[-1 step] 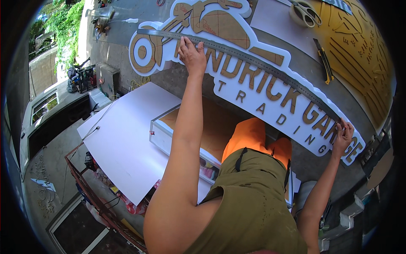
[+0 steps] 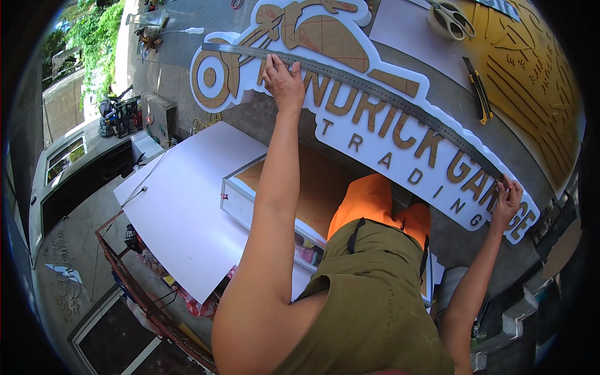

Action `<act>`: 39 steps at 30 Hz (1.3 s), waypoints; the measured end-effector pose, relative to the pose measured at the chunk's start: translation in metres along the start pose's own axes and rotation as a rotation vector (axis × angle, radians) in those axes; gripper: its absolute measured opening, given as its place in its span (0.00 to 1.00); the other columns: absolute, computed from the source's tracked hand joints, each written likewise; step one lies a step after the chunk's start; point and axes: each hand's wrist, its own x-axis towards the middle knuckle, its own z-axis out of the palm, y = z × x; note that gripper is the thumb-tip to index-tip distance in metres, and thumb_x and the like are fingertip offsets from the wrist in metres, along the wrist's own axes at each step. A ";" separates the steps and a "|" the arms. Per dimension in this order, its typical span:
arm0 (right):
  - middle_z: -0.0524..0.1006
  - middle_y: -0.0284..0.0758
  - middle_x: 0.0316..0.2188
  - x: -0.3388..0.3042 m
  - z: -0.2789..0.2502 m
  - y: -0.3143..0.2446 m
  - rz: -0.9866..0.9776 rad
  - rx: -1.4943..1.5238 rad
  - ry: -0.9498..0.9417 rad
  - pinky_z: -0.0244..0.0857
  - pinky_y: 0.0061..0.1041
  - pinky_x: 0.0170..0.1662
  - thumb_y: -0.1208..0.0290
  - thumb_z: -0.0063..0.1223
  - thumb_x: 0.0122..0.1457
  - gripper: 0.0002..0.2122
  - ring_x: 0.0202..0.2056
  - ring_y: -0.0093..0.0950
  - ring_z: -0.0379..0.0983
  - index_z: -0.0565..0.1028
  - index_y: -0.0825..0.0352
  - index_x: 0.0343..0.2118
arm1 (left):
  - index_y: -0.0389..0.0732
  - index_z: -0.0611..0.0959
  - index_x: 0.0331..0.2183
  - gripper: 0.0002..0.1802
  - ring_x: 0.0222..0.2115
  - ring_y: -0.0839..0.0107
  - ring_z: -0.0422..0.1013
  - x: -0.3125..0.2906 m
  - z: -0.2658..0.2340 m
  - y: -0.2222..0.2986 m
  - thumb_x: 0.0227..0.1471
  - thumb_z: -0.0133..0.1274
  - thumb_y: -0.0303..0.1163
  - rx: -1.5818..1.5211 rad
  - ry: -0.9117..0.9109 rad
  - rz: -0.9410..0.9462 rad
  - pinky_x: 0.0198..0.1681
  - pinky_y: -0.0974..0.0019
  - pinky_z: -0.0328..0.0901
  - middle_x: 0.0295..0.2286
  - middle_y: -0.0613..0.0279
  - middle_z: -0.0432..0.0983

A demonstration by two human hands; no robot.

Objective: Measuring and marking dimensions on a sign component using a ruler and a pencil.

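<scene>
A long steel ruler (image 2: 350, 79) lies slantwise across a white cut-out sign (image 2: 334, 132). Brown raised letters and a brown motorcycle shape (image 2: 328, 42) cover the sign's face. Toward the ruler's left end, my left hand (image 2: 286, 84) holds it down, thumb and fingertips set apart along its edge. My right hand (image 2: 509, 201) has its bent fingers on the ruler's right end, over the last letters of the upper row. What lies beneath the right fingertips is hidden.
Beyond the sign lie a yellow-and-black utility knife (image 2: 478, 90), a roll of tape (image 2: 445, 24) with scissors (image 2: 462, 26), and a golden panel (image 2: 537, 81) with raised shapes. A large white sheet (image 2: 194, 200) and a framed glass case (image 2: 240, 199) stand nearer me.
</scene>
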 end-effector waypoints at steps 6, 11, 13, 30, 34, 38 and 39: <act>0.69 0.28 0.43 0.000 0.000 -0.001 -0.017 -0.004 0.010 0.67 0.21 0.45 0.73 0.63 0.61 0.14 0.41 0.18 0.70 0.83 0.63 0.50 | 0.31 0.63 0.65 0.40 0.63 0.46 0.52 0.000 0.002 -0.002 0.64 0.48 0.52 0.006 -0.005 0.005 0.64 0.44 0.52 0.65 0.49 0.54; 0.69 0.28 0.44 0.000 0.001 -0.003 -0.034 -0.010 0.019 0.66 0.20 0.44 0.74 0.64 0.61 0.14 0.41 0.18 0.70 0.83 0.63 0.50 | 0.34 0.65 0.65 0.39 0.64 0.47 0.50 0.000 0.006 -0.008 0.65 0.46 0.54 -0.015 0.012 0.002 0.65 0.43 0.48 0.65 0.51 0.54; 0.69 0.28 0.44 0.001 0.000 0.000 -0.037 -0.023 0.014 0.66 0.19 0.44 0.74 0.64 0.61 0.14 0.41 0.18 0.70 0.83 0.63 0.50 | 0.35 0.65 0.65 0.39 0.64 0.48 0.50 0.000 0.007 -0.007 0.65 0.46 0.54 -0.019 0.007 0.003 0.65 0.43 0.48 0.65 0.52 0.54; 0.70 0.29 0.45 0.000 0.000 -0.005 -0.026 -0.026 0.016 0.68 0.21 0.47 0.74 0.64 0.61 0.14 0.42 0.19 0.71 0.83 0.63 0.49 | 0.36 0.63 0.66 0.39 0.64 0.48 0.49 0.000 0.008 -0.009 0.66 0.45 0.54 0.009 -0.011 0.011 0.65 0.43 0.46 0.66 0.53 0.52; 0.70 0.29 0.45 0.000 -0.001 0.001 -0.038 -0.025 0.013 0.68 0.21 0.48 0.73 0.64 0.61 0.14 0.44 0.19 0.72 0.83 0.63 0.50 | 0.37 0.63 0.66 0.39 0.63 0.48 0.49 0.001 0.009 -0.007 0.66 0.45 0.54 0.007 -0.015 0.005 0.65 0.43 0.46 0.66 0.53 0.52; 0.69 0.29 0.45 0.001 0.000 -0.001 -0.015 -0.021 0.009 0.68 0.21 0.48 0.73 0.64 0.61 0.13 0.44 0.19 0.72 0.83 0.63 0.49 | 0.36 0.63 0.66 0.39 0.63 0.48 0.49 0.001 0.008 -0.007 0.66 0.45 0.54 0.009 -0.020 -0.003 0.65 0.43 0.47 0.66 0.53 0.52; 0.69 0.29 0.45 0.001 0.000 -0.001 -0.017 -0.014 0.010 0.68 0.21 0.48 0.73 0.64 0.61 0.14 0.44 0.19 0.72 0.83 0.63 0.49 | 0.36 0.63 0.66 0.39 0.63 0.48 0.49 0.001 0.008 -0.007 0.66 0.45 0.54 0.012 -0.024 -0.008 0.65 0.43 0.47 0.67 0.54 0.52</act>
